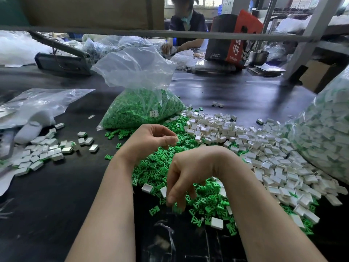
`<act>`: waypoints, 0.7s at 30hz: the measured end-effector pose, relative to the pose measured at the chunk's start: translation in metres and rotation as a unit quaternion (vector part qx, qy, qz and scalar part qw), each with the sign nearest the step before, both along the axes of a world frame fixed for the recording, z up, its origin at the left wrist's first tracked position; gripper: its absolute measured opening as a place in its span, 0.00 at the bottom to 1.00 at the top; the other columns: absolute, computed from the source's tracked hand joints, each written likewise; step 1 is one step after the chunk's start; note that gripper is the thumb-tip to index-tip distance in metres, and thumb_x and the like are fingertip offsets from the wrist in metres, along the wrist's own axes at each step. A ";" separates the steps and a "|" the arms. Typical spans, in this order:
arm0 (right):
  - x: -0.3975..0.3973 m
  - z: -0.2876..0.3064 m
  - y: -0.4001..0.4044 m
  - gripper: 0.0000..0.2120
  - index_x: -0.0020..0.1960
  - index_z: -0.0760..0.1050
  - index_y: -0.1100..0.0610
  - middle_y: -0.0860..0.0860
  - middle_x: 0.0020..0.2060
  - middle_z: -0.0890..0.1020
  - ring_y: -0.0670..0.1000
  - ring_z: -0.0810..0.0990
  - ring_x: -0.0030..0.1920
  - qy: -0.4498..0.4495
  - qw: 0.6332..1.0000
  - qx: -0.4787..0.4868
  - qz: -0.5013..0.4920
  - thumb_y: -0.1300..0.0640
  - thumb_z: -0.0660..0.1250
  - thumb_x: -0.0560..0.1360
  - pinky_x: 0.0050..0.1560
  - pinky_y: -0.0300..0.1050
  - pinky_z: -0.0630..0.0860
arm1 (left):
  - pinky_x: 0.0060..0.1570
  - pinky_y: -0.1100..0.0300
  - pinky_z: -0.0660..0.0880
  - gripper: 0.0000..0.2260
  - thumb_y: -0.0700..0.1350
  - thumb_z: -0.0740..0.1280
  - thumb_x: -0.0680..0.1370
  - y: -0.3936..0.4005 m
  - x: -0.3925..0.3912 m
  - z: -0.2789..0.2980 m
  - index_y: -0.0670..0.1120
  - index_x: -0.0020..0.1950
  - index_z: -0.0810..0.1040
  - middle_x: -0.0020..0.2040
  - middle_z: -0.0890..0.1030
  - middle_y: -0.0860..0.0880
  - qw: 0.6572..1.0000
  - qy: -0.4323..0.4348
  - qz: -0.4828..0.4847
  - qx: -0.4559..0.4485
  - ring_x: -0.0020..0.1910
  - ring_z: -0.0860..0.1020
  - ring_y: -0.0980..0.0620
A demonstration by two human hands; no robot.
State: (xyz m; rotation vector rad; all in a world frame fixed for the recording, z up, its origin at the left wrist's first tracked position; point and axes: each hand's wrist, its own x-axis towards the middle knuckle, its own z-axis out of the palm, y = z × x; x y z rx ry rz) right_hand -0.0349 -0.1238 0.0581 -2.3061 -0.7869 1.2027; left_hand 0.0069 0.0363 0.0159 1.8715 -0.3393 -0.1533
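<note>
The red carton (234, 37) across the table (62, 195) bears large white Chinese characters; the small label (154, 113) on the bag of green parts (141, 108) is unreadable. The left hand (149, 141) pinches a small pale piece (176, 138) above the green pile (156, 167). The right hand (190, 174), fingers down, pinches a green piece (177, 209) at the pile's near edge, with bare dark tabletop to its left.

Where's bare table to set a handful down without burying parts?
Bare tabletop lies left of the left hand and forearm, nearer than the small white pile. Another bare strip lies behind the white housings, right of the green bag. Around the right hand, green clips crowd the surface.
</note>
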 end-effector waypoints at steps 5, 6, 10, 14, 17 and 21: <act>0.001 0.005 -0.011 0.12 0.46 0.83 0.56 0.49 0.37 0.86 0.43 0.79 0.30 -0.044 0.995 0.056 -0.063 0.47 0.69 0.77 0.24 0.32 0.67 | 0.34 0.65 0.72 0.09 0.51 0.76 0.64 0.005 -0.006 0.007 0.52 0.43 0.87 0.45 0.86 0.47 0.998 0.011 -0.036 -0.051 0.39 0.79 0.57; 0.002 0.004 -0.016 0.14 0.46 0.82 0.57 0.51 0.36 0.86 0.44 0.78 0.28 -0.066 0.988 0.091 -0.107 0.45 0.68 0.76 0.24 0.32 0.66 | 0.34 0.64 0.72 0.09 0.50 0.77 0.64 0.005 -0.006 0.008 0.51 0.43 0.87 0.44 0.86 0.47 0.997 0.011 -0.046 -0.058 0.38 0.79 0.57; 0.009 -0.003 -0.026 0.28 0.47 0.80 0.58 0.52 0.33 0.85 0.44 0.76 0.26 -0.100 0.946 0.168 -0.260 0.33 0.59 0.76 0.22 0.34 0.65 | 0.32 0.66 0.72 0.05 0.42 0.77 0.65 0.006 -0.006 0.008 0.49 0.39 0.86 0.36 0.84 0.50 0.994 0.009 -0.074 -0.078 0.34 0.77 0.58; 0.014 -0.012 -0.025 0.23 0.45 0.77 0.57 0.51 0.32 0.84 0.44 0.77 0.27 -0.102 0.942 0.161 -0.276 0.39 0.56 0.81 0.22 0.34 0.67 | 0.35 0.67 0.72 0.05 0.36 0.75 0.70 0.001 -0.009 0.008 0.45 0.41 0.85 0.36 0.84 0.48 0.990 0.032 -0.133 -0.029 0.34 0.77 0.57; 0.016 -0.018 -0.028 0.17 0.46 0.77 0.56 0.51 0.33 0.85 0.44 0.77 0.29 -0.103 0.945 0.147 -0.274 0.45 0.59 0.82 0.24 0.35 0.68 | 0.34 0.67 0.72 0.08 0.35 0.74 0.72 -0.003 -0.008 0.006 0.48 0.38 0.85 0.35 0.83 0.49 0.994 0.034 -0.103 0.008 0.33 0.77 0.58; 0.023 -0.023 -0.035 0.10 0.45 0.79 0.55 0.48 0.32 0.85 0.43 0.75 0.29 -0.192 0.915 0.115 -0.335 0.50 0.66 0.79 0.32 0.40 0.71 | 0.30 0.71 0.70 0.06 0.38 0.76 0.71 0.005 -0.004 0.003 0.49 0.39 0.84 0.34 0.83 0.52 0.999 0.007 0.030 0.015 0.32 0.76 0.61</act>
